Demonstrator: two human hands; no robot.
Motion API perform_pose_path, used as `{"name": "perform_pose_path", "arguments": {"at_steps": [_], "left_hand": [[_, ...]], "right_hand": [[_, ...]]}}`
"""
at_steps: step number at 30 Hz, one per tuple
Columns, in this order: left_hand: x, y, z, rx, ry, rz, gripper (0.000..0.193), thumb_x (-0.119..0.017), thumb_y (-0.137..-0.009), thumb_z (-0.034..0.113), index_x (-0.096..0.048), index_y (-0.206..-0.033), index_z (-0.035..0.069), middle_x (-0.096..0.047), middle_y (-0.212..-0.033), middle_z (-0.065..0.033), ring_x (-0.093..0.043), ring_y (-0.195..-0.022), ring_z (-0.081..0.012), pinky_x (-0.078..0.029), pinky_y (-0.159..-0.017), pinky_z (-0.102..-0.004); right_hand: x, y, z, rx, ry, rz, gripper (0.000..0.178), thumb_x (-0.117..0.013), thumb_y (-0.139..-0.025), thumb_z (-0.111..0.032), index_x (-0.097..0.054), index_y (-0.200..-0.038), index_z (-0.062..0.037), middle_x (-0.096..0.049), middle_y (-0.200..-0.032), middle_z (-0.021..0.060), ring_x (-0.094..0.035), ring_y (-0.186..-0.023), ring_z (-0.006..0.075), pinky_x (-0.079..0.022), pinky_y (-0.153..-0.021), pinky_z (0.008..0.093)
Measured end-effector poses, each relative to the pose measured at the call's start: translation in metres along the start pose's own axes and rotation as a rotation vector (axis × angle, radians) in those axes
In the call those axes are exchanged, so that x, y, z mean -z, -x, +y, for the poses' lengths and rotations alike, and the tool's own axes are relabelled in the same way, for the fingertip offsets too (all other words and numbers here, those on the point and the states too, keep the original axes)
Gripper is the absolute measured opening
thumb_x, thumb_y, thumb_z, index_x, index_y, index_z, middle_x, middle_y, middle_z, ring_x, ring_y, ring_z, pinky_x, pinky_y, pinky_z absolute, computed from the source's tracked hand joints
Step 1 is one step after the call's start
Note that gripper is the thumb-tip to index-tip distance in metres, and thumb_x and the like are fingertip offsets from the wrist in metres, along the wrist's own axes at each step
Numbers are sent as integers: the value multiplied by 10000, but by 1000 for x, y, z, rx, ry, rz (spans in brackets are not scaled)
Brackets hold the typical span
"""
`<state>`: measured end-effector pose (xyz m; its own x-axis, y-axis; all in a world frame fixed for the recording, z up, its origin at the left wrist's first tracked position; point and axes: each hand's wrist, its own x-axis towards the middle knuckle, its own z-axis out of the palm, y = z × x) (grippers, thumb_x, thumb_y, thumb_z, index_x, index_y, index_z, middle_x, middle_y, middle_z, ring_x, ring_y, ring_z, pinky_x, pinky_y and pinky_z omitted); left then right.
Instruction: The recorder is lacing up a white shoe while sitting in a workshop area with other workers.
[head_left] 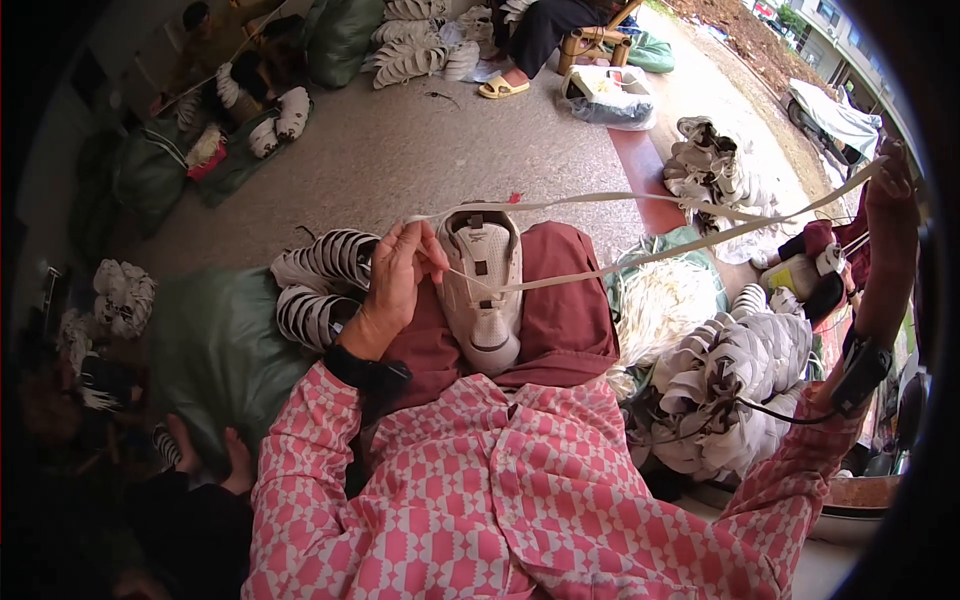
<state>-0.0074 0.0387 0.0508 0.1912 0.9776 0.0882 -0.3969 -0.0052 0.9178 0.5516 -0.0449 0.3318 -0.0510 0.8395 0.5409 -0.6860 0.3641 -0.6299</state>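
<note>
Head | shoe (490,325): small dark logo (487,238) | left fingers (432,250) pinching lace (570,281) | right fingers (892,168) closed around it

Speckled floor (450,150) under bundled shoe uppers (410,60) and green sacks (215,345).

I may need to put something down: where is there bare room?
Mostly bare floor lies beyond the lap shoe, between the far-left sack and the bin. Crowded: shoe stack and green bag at left; white strands and shoe pile at right. The lace reaches the right hand.

lace strands (650,258) bar the right thigh (568,325), with a gap between them.
</note>
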Motion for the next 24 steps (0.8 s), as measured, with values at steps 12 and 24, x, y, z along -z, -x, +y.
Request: {"name": "perform_pose_path", "arguments": {"at_steps": [12, 24], "left_hand": [[203, 94, 35, 554, -591, 516, 423, -572, -946, 433, -616, -973, 13, -702, -843, -100, -682, -741, -203, -525, -612, -294], [-23, -1, 7, -574, -1096, -451, 96, -668, -809, 45, -624, -892, 23, -635, -873, -137, -619, -812, -313, -489, -718, -368]], "right_hand": [[186, 77, 185, 77, 594, 845, 346, -586, -962, -129, -478, -1251, 25, -643, -1066, 127, -618, -831, 144, -541, -768, 251], [-25, 119, 419, -359, 1263, -125, 124, -609, -878, -140, -669, -946, -55, -657, -792, 133, -659, -747, 295, -510, -688, 374]]}}
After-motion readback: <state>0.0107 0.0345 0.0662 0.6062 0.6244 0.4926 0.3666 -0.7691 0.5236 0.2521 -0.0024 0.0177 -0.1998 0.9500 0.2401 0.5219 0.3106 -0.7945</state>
